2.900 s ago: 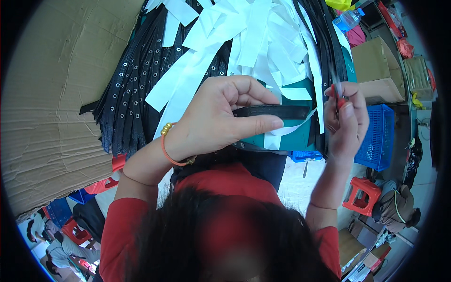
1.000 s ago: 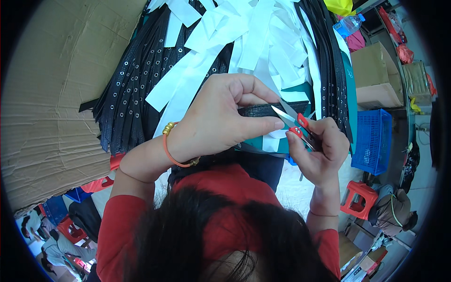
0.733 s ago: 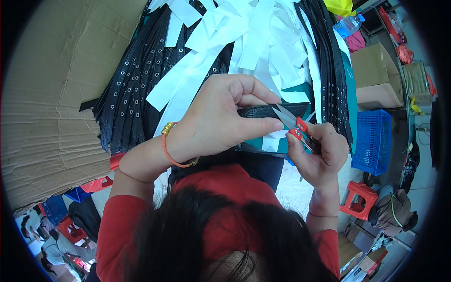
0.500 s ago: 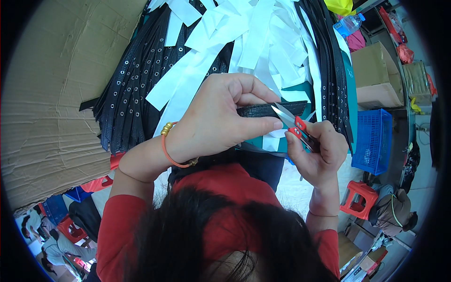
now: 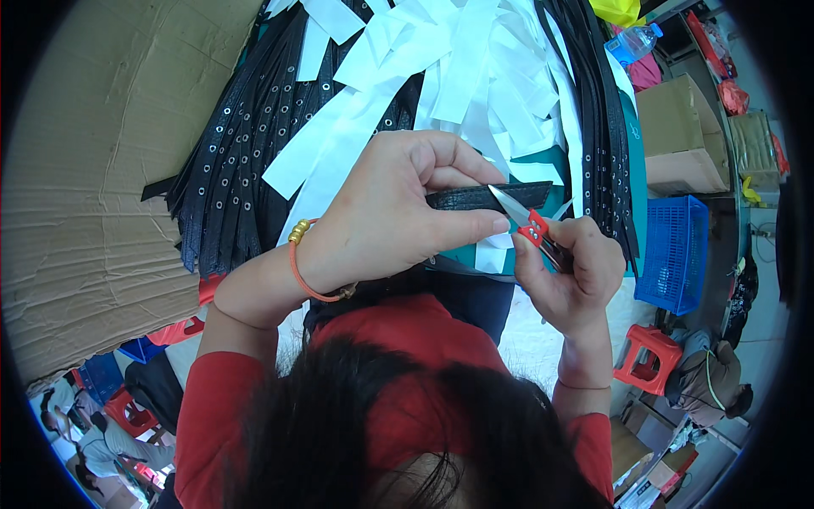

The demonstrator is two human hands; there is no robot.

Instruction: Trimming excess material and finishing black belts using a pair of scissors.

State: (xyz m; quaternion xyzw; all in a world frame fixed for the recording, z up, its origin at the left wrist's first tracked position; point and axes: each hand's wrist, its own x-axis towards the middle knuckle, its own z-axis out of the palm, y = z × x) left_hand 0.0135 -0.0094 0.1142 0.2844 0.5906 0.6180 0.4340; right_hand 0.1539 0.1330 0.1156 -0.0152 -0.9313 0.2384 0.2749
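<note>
Between the thumb and fingers of my left hand (image 5: 407, 204) is the end of a black belt strap (image 5: 526, 196), its tip pointing right. My right hand (image 5: 581, 267) is closed around small thread snips (image 5: 534, 227) with red grips. The snips' blades are together and lie at the strap's lower edge, close to my left thumb; whether they touch the strap I cannot tell. Beyond my hands lie white strips (image 5: 466, 76) heaped over black straps with metal eyelets (image 5: 229, 161). More black eyelet straps (image 5: 598, 119) hang at the right.
Brown cardboard (image 5: 102, 170) stands along the left. To the right are an open carton (image 5: 678, 136), a blue plastic basket (image 5: 672, 254), a red stool (image 5: 649, 360) and a plastic bottle (image 5: 634, 44). Other people (image 5: 712, 382) sit farther off on both sides.
The snips' blades were apart and are now closed together. My left hand and the strap have hardly moved.
</note>
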